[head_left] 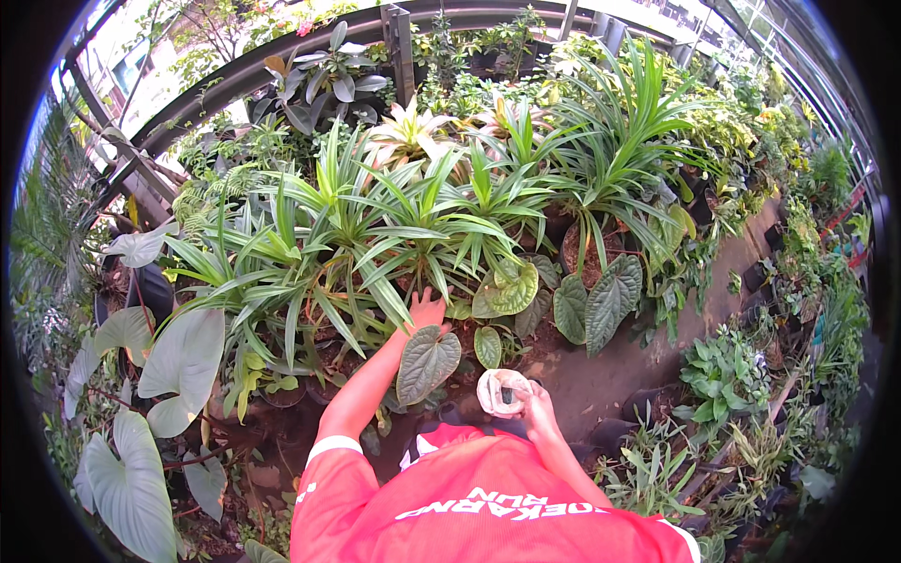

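My left hand (pixel 428 313) reaches forward to the base of the long-leaved green plants (pixel 427 230), its fingers spread. It seems to hold nothing, though leaves partly cover the fingertips. Just below it, a dark heart-shaped leaf with pale veins (pixel 429 364) overlaps my wrist. Close to my body, my right hand (pixel 540 411) is closed on the side of a small whitish bag with a rolled rim (pixel 503 392). The bag's round mouth faces up, and something dark shows inside; I cannot make out what it is.
Large grey-green leaves (pixel 183 371) crowd the left. Dark quilted leaves (pixel 614 302) hang over a brown strip of ground (pixel 601 380). Low plants (pixel 723 375) and dark pots (pixel 641 405) line the right. A metal rail (pixel 244 80) runs behind the bed.
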`<state>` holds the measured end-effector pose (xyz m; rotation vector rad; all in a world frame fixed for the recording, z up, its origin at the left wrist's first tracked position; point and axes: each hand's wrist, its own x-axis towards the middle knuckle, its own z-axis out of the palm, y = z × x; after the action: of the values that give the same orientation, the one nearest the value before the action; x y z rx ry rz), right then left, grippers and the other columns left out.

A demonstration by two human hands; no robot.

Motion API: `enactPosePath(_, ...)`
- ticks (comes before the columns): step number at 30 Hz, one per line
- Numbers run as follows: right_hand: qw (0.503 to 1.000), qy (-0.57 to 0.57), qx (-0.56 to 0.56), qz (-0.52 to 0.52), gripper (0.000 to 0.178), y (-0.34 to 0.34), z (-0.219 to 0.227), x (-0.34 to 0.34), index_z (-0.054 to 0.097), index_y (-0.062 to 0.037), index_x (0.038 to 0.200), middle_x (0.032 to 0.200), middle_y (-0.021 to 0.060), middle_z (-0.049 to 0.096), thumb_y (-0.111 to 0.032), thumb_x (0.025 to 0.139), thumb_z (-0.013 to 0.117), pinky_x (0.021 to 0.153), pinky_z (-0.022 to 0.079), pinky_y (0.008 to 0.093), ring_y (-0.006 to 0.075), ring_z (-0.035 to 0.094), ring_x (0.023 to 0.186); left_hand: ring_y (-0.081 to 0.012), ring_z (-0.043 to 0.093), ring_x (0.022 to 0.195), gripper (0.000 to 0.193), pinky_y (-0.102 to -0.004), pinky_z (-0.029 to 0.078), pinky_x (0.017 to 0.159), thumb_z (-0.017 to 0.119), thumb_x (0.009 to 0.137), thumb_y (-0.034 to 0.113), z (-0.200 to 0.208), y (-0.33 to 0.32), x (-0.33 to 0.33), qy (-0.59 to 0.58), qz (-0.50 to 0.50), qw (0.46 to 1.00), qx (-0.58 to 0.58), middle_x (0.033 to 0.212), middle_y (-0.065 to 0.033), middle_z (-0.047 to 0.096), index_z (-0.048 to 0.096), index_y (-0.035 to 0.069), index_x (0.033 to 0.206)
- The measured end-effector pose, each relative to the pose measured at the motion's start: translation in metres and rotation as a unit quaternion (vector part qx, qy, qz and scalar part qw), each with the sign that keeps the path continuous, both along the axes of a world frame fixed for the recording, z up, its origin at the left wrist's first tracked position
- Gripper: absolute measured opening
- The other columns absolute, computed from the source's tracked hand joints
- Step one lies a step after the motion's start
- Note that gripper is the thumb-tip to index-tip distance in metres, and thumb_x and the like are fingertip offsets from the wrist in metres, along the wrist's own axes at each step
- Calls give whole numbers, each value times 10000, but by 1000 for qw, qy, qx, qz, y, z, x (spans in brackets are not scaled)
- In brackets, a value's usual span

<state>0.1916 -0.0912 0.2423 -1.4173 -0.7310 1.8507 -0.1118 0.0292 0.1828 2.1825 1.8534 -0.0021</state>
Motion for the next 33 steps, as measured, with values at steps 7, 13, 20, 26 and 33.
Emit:
enactPosePath(7,1000,13,-2,3,145,-1,-5,1,554,-38,1012,802,37,609,-13,881,497,444,401,219,93,559,569,-436,275,1316,981,-685,214,1035,691,731,318,3,-3,-4,-43,12,999,-5,1225,-185,595,120,45,1481)
enactPosePath(13,1000,15,-1,-10,157,-1,-11,1,558,-35,1017,822,42,618,-14,872,500,446,407,219,93,572,587,-431,294,1310,969,-670,219,1039,699,749,349,-2,-3,1,-22,6,1000,15,1189,-181,614,133,75,1486)
enactPosePath(20,1000,1,13,6,157,-1,-13,1,568,-49,1037,819,25,636,-62,887,524,436,416,219,86,576,567,-449,289,1328,935,-664,215,1044,692,777,381,-1,-5,5,8,4,1000,6,1135,-199,633,164,75,1485)
enactPosePath(26,1000,10,-2,-8,167,0,-9,1,564,-19,1019,791,41,605,-3,869,492,452,407,232,92,541,553,-463,298,1319,922,-658,209,1053,698,763,370,9,-3,2,-15,-20,999,25,1105,-210,642,197,70,1477)
enactPosePath(33,1000,-2,1,7,146,0,-8,1,566,-28,1020,802,46,627,-34,887,504,458,425,223,100,577,577,-486,279,1323,885,-680,195,1048,690,753,384,1,4,-2,-30,-13,999,-13,1083,-245,635,252,72,1456)
